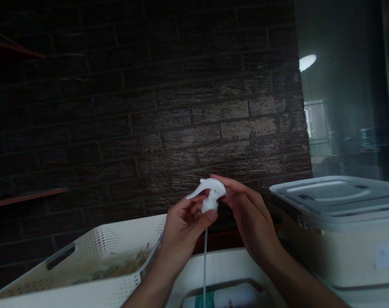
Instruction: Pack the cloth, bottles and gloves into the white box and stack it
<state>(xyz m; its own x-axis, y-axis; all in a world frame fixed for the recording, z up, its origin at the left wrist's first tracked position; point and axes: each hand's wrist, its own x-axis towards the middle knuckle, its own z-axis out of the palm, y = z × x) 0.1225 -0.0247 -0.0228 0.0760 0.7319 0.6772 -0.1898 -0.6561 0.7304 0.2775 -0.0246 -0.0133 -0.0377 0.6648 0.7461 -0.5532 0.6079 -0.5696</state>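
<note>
A white trigger spray head (210, 194) is held up in front of the brick wall, its thin dip tube (205, 256) hanging straight down. My left hand (184, 220) grips its collar between thumb and fingers. On the other side, my right hand (246, 209) has its fingers against the back of the spray head, partly hidden behind it. Below the tube's end lies a white bottle (237, 296) with a green band, on its side inside a white bin (226, 261). The bottle's lower part is cut off by the frame edge.
At the left stands a white perforated basket (101, 239) with blurred items inside. A lidded storage box (342, 239) with a grey top (338, 196) is at the right. Behind is a dark brick wall (181, 119), with a glass panel (345, 94) to its right.
</note>
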